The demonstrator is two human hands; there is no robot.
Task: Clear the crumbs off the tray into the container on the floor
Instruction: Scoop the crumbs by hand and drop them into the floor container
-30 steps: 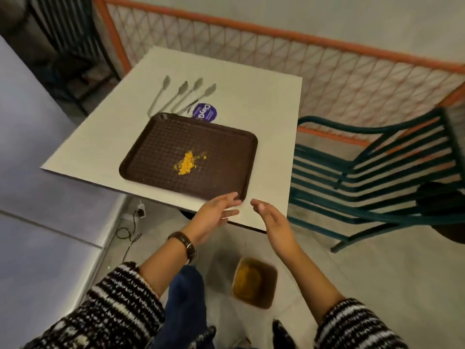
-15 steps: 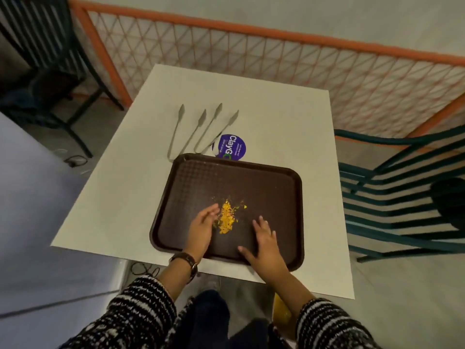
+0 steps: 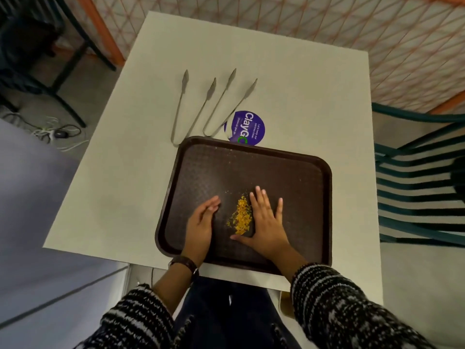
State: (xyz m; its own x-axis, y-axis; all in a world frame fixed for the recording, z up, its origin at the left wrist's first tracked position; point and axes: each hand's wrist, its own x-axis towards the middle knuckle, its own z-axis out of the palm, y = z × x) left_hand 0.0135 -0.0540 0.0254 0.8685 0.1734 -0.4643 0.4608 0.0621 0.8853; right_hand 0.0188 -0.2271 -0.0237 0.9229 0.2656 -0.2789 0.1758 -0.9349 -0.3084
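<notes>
Both hands lie open on the brown tray (image 3: 297, 187) on the tabletop (image 3: 130, 172): left hand (image 3: 201, 226) edge-on, right hand (image 3: 268, 222) flat, flanking the yellow crumbs (image 3: 241, 215)

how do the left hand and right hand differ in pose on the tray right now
The left hand stands on its edge, palm turned toward the crumbs; the right hand lies flat, palm down, fingers spread. The left hand's fingers are held together and slightly curled, while the right hand's thumb reaches out below the pile. The left wrist carries a watch; the right wrist is bare. Both rest open on the brown tray, flanking the crumbs and gripping nothing.
</notes>
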